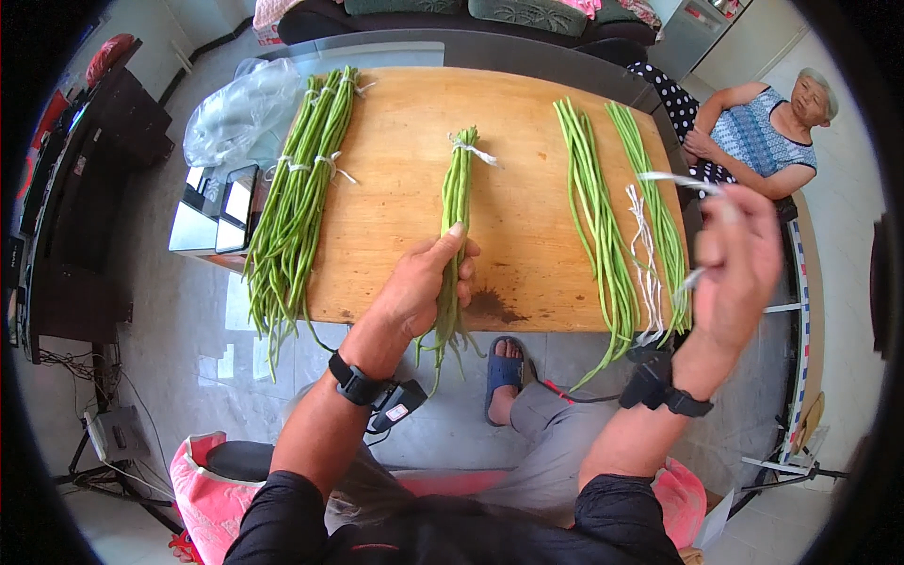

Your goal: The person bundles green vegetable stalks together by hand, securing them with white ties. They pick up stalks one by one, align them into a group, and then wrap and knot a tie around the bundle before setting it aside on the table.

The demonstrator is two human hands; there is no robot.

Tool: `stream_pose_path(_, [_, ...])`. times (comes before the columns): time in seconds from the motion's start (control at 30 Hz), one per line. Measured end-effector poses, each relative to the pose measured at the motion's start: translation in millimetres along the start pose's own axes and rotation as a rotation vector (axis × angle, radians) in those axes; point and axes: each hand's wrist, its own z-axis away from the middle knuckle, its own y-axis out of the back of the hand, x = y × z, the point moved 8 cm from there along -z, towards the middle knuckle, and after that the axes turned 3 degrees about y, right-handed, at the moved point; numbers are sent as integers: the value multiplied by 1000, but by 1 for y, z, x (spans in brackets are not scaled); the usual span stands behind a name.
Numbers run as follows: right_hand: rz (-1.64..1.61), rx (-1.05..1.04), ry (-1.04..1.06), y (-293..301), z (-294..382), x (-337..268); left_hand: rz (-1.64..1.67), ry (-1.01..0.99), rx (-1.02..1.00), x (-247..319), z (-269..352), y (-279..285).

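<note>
My left hand (441, 279) grips the lower half of a bundle of long green beans (458, 183) on the wooden board (515, 205). White string is knotted around the bundle's top end. Over the board's right edge, my right hand (738, 265) is raised and blurred, with a piece of white string (678, 180) pinched between its fingers. Several white strings (643, 261) lie beneath it, between a loose pile of long beans (597, 219) and another loose pile (650, 191). At the board's left, several bean bundles (304, 191) lie tied with white string at two levels.
Beyond the board's left edge are a clear plastic bag (240, 109), a phone (238, 208) and a white box (194, 219). A person (756, 134) sits at the right. A dark cabinet (85, 205) stands far left, a sofa (466, 18) behind the table. Cables trail from both wrist devices.
</note>
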Motion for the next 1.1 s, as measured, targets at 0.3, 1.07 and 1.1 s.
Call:
stream_pose_path(0.3, [-125,-754,-574,-112,53,96,5,-58,31,14,2,0])
stream_pose_path(1.07, [0,-669,-487,-152,54,152,1,24,-59,5,3,4])
stream_pose_path(1.1, [-4,-667,-511,-150,53,152,-20,38,-61,4,4,2])
